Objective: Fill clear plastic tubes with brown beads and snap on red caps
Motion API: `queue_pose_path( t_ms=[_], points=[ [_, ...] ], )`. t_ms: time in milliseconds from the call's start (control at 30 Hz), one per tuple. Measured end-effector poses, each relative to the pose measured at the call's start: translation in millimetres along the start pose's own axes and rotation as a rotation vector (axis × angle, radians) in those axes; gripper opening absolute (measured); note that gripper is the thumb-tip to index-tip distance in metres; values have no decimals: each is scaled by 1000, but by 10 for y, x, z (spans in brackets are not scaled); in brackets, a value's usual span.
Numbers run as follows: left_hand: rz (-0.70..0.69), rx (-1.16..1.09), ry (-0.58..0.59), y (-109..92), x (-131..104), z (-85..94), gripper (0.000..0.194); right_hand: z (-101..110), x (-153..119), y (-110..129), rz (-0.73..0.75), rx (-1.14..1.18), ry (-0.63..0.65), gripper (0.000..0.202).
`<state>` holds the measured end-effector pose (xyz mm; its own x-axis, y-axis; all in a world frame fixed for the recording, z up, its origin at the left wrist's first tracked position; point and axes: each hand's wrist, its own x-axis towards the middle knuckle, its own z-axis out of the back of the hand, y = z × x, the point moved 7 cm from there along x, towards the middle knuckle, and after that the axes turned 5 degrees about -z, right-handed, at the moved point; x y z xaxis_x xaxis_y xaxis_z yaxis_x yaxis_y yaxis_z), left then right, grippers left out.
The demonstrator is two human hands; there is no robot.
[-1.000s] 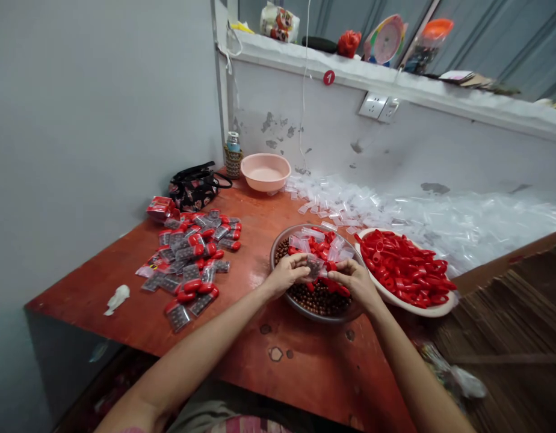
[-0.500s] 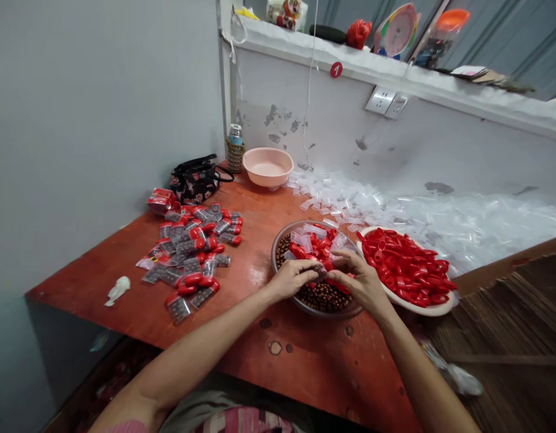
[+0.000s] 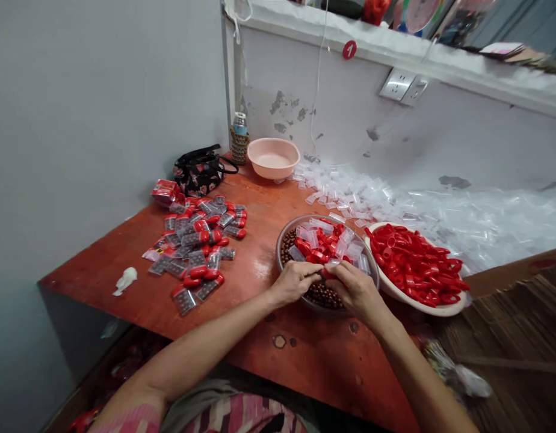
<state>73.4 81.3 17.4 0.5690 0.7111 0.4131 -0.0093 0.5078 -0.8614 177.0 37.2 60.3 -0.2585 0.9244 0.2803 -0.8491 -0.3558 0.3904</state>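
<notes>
My left hand (image 3: 298,281) is closed, pinching a small clear plastic case of dark beads, mostly hidden by the fingers. My right hand (image 3: 354,287) is closed too, its fingers on a red plastic cap (image 3: 327,273) at the end of that case. Both hands meet over a grey metal bowl (image 3: 280,243). In the bowl lie brown beads (image 3: 322,296), with loose red caps (image 3: 325,245) and clear plastic sleeves (image 3: 310,236) heaped on top. To the right, a cream basin (image 3: 447,310) is full of red caps (image 3: 416,264).
Left on the red table (image 3: 255,276) lies a pile of bead-filled, red-capped cases (image 3: 194,237). Behind are a floral bag (image 3: 199,173), a pink basin (image 3: 273,162) and a bottle (image 3: 240,124). Clear sleeves (image 3: 440,216) are heaped along the wall. Cardboard (image 3: 517,331) stands at right.
The view has tilted down and shifted slightly left. My hands have drawn closer together; my right fingers, spread more before, now press in on the red cap at the case.
</notes>
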Motion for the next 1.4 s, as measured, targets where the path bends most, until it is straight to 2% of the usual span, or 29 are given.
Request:
queue_pose_path(
  t_ms=[100,200,267,367,433,533,600,733,867,967,1033,1233,1333,1400],
  points=[
    [6,-5,-9,15,-2,14,24,-10,45,32,10,-50,10,19],
    [52,-120,-47,66,28,44,26,78,104,-26,-51,100,-43,22],
    [90,-294,-77,110,50,51,28,117,102,-119,-143,337,-59,30],
    [174,-590,-108,196,60,26,33,42,5,-296,-315,788,-46,51],
    [207,-683,-107,230,56,2,36,-45,-90,-423,-419,1005,-77,50],
    [171,-581,-92,202,50,9,34,-131,-180,-587,-509,1164,-162,36],
    [124,-425,-82,146,44,30,32,-165,-170,-629,-527,1201,-152,32],
    [11,-190,-33,5,36,48,27,-236,-52,-533,-530,1230,64,35],
    [-63,-135,-49,-54,26,83,27,-380,1,-330,-571,1373,348,33],
    [-57,-129,-52,-31,19,79,27,-485,-5,-242,-615,1472,444,28],
    [-52,-127,-71,-11,16,80,26,-535,4,-236,-635,1531,408,24],
    [-71,-132,-103,-3,20,102,25,-658,28,-297,-695,1644,141,13],
    [-66,-135,-92,-2,34,117,25,-686,31,-292,-725,1690,94,14],
    [-55,-162,-106,1,48,128,24,-662,47,-275,-724,1675,112,14]
  ],
)
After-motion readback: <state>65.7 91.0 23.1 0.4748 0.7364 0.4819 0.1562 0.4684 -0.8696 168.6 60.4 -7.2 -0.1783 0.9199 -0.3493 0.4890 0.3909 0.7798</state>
